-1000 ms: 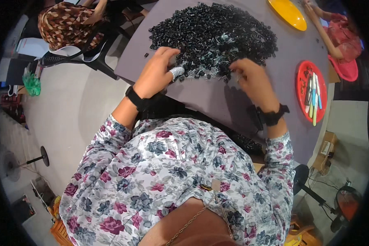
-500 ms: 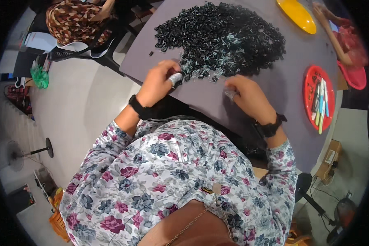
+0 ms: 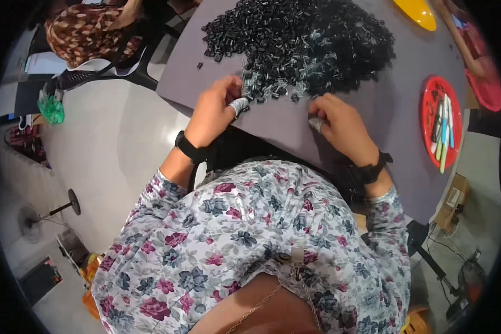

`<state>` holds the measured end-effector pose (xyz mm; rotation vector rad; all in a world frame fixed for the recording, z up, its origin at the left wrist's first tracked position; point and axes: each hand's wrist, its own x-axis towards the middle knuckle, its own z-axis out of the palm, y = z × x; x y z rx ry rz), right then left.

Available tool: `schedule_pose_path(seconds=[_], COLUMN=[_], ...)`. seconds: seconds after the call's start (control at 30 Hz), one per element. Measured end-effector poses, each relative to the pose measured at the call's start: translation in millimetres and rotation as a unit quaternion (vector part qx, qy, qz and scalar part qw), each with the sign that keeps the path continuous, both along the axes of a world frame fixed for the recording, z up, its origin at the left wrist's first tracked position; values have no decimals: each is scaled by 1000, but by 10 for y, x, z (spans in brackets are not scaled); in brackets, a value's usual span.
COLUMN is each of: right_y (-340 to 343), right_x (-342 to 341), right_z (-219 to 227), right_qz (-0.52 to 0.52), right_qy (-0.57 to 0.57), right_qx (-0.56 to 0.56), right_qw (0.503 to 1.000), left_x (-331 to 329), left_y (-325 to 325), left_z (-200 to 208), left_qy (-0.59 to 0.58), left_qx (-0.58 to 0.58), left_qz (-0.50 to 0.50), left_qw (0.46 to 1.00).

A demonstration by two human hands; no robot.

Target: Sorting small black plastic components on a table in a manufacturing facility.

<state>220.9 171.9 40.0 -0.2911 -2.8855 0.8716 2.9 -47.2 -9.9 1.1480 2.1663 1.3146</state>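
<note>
A wide heap of small black plastic pieces [image 3: 273,39], with clear ones [image 3: 320,55] mixed in, covers the far part of the grey table [image 3: 261,125]. My left hand [image 3: 210,111] rests at the heap's near left edge, fingers curled and closed; a dark bit shows by its thumb tip. Silvery wrapping [image 3: 239,104] covers that thumb. To the right, just short of the heap, my right hand [image 3: 342,123] has its fingers bent in toward its thumb, which is likewise wrapped [image 3: 317,123]. What either hand holds is too small or hidden. Several clear and black pieces lie between the hands.
A red tray [image 3: 426,128] with several pens or knife-like tools [image 3: 444,131] stands at the right table edge. A yellow dish [image 3: 417,12] sits far right. Co-workers sit at far left [image 3: 89,33] and far right [image 3: 467,44]. One loose black piece [image 3: 200,65] lies left of the heap.
The view has shifted, so the heap sits higher and the red tray farther right. My right hand's fingers have curled in more; my left hand stays by the heap's edge.
</note>
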Motion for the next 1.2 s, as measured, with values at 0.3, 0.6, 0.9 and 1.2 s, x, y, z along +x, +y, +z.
schedule_pose_path(seconds=[0.3,0.6,0.9,1.2], right_y=[61,37,-116,-206], right_x=[62,-8,11,46], right_z=[-234,-376,-282,-135], right_qz=[-68,-69,-77,-63], right_qy=[-2,11,6,23], right_qx=[-35,-66,-87,-69], right_qw=[997,995,993,995], left_x=[-656,-1056,-908,-536], left_y=[164,282,-33,-116], left_z=[-253,-514,-286,-39], left_qy=[68,216,88,52], left_qx=[99,-84,-56,-82], left_qz=[208,144,93,64], left_qw=[971,962,990,993])
